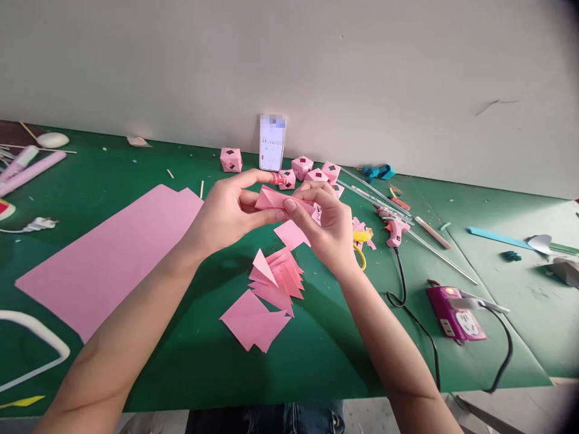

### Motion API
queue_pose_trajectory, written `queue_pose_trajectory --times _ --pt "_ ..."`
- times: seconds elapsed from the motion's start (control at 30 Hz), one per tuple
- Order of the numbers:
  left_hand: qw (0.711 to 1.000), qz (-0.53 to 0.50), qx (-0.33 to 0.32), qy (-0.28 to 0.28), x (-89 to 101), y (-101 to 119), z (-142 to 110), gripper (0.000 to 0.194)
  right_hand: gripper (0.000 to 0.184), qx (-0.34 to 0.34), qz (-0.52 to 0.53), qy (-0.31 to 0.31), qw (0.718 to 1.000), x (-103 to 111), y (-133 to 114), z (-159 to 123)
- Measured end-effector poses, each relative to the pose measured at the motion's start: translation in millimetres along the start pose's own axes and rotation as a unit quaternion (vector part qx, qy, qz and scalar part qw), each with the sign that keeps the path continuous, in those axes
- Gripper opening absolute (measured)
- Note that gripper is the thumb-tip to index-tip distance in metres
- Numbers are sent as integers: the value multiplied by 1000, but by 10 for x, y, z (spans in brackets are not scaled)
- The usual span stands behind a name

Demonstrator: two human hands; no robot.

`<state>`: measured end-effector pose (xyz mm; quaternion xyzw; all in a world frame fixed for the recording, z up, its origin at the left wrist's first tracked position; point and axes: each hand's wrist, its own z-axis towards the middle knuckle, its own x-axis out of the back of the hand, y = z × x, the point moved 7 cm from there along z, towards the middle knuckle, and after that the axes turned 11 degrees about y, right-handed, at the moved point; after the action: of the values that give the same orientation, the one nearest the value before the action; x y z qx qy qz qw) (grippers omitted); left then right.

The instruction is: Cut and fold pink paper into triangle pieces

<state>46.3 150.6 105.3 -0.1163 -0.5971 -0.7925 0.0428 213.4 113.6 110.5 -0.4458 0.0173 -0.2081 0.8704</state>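
A folded piece of pink paper [275,199] is held up over the table between both hands. My left hand [230,202] pinches its left end, with a red band around one fingertip. On the other end, my right hand [323,220] grips the paper between thumb and fingers. Below them lies a loose stack of folded pink pieces [283,274], with flatter pink squares [253,319] nearer me. Behind the hands sit several pink paper cubes with diamond-shaped openings, one cube [231,160] standing apart at the left.
A large pink sheet [113,253] covers the left of the green table [325,361]. A phone [272,141] leans on the wall. To the right are yellow-handled scissors [360,247], a pink glue gun [396,229], clear glue sticks [446,259] and a magenta power socket box [455,313] with black cable.
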Motion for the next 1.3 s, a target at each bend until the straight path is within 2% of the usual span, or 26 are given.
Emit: queue_pose_trajectory --times 0.3,0.6,0.7,0.77,0.87,0.93,1.03,1.13,1.3 --pt "1000 5 -14 0 0 8 -9 54 15 14 38 -1 999 -3 -27 2" --pt "997 46 -58 -22 3 17 -3 55 25 16 30 -17 999 -60 40 -14" --pt "998 26 -57 -14 13 -3 20 62 26 -26 45 -13 999 -63 99 -4" --pt "999 0 -46 0 30 -37 49 67 32 -94 73 -27 992 -70 170 4" --pt "999 -25 -28 29 62 -80 91 70 50 -206 121 -97 966 -147 282 -32" --pt "998 -40 -17 49 76 -84 100 70 45 -240 141 -130 952 -196 334 -59" --pt "996 -54 -8 74 76 -55 82 64 37 -242 164 -102 951 -207 405 -53" --pt "995 -49 -2 85 60 -37 59 57 36 -239 166 -63 955 -203 461 -46" --pt "997 -22 9 76 50 -70 58 65 39 -236 162 -46 957 -210 469 -47"
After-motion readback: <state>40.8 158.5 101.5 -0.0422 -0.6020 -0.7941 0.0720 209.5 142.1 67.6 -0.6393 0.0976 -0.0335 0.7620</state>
